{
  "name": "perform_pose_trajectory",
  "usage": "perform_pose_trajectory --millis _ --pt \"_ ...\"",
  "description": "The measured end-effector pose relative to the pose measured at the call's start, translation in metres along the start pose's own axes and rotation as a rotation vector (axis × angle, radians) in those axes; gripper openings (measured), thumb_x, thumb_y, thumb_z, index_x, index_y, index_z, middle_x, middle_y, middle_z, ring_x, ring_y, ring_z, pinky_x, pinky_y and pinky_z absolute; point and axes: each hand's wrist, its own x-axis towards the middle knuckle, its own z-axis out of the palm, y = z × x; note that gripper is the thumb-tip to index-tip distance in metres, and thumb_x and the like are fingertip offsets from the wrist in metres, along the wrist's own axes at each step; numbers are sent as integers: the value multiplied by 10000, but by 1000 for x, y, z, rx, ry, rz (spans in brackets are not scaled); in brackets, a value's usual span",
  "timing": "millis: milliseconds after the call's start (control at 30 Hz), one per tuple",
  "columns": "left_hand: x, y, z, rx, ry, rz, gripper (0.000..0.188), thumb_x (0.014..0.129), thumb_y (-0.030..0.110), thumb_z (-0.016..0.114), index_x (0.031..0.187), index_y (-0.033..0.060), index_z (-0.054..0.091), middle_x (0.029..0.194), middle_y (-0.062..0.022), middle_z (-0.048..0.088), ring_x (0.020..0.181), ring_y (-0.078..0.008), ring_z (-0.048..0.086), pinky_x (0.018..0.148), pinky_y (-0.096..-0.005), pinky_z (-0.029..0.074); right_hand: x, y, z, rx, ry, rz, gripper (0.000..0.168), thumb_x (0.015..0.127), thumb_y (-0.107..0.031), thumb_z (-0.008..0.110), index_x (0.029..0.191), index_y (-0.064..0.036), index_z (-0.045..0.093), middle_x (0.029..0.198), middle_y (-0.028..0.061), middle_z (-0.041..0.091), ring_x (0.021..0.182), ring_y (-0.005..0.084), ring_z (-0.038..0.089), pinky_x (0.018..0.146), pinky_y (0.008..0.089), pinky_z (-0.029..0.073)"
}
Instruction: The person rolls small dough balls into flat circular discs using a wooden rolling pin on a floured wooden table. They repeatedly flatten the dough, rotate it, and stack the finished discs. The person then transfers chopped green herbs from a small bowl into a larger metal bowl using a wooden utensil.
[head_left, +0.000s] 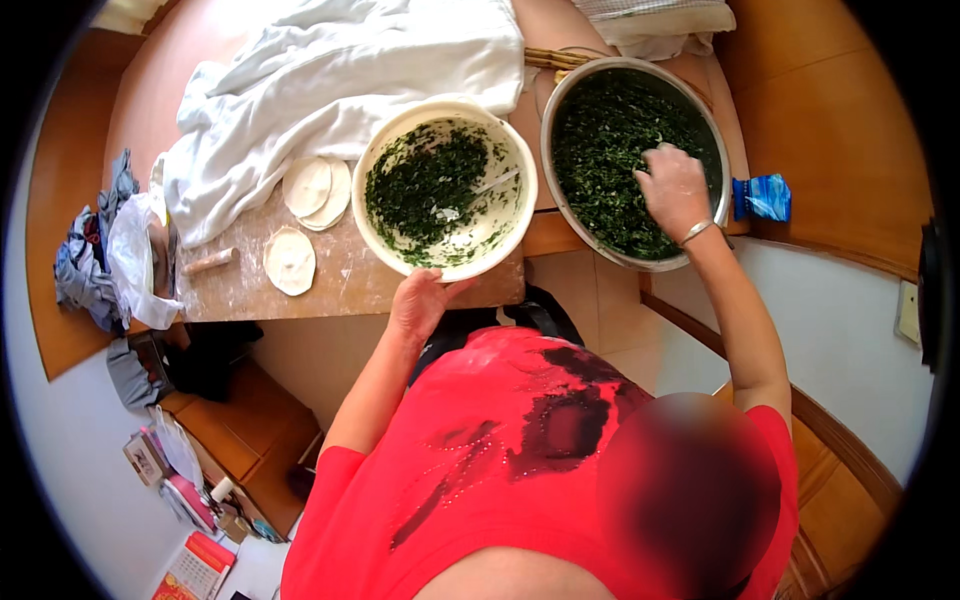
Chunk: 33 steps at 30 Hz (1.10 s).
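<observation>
My left hand (420, 304) grips the near rim of a cream bowl (525, 176), thumb over the edge. Chopped dark greens (427, 176) cover much of its inside, and a pale spoon-like utensil (495, 182) leans in them. Over a steel basin (550, 150) full of chopped greens (615, 150), my right hand (673, 187) points its fingers down; the blurred fingertips hide whether they hold anything. Left of the bowl, thin dough rounds (307, 187) overlap on a floury wooden board (352, 289). Another dough round (289, 261) lies nearer me, beside a short rolling pin (210, 261).
A white cloth (360, 67) spreads behind the board. Plastic bags (135, 255) and bunched clothes (86, 255) sit at the left. A blue packet (763, 197) lies right of the basin. Bundled sticks (559, 58) rest behind it. Below left stands a wooden cabinet (247, 435).
</observation>
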Motion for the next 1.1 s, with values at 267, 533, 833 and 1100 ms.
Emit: perform_pose_trajectory --millis 267,533,833,1100 --pt "9 -10 0 -152 -23 -39 671 832 32 566 1461 -114 384 1462 -250 522 1340 -418 531 1136 -603 443 84 -189 29 -10 -72 -486 128 883 -137 582 927 -98 696 900 70 682 887 223 636 816 371 451" --pt "17 -3 -29 -52 180 43 450 826 -68 547 1271 -117 497 1242 -195 596 1131 -352 636 1041 -529 537 90 -212 12 126 -498 -287 133 864 -111 614 823 -91 739 866 125 762 858 313 748 769 411 558" --pt "57 45 46 181 78 238 390 852 -64 553 1241 -53 523 1146 -148 618 1046 -309 654 856 -465 580 76 -154 -58 282 -211 387 93 918 -71 557 941 18 570 811 257 714 815 413 734 727 496 594" --pt "97 -10 126 205 -168 128 456 843 -48 545 1291 33 515 1161 -79 644 1050 -212 647 866 -364 554 91 -92 -27 382 60 579 212 931 -92 555 1102 21 497 804 296 686 823 474 694 702 561 545"
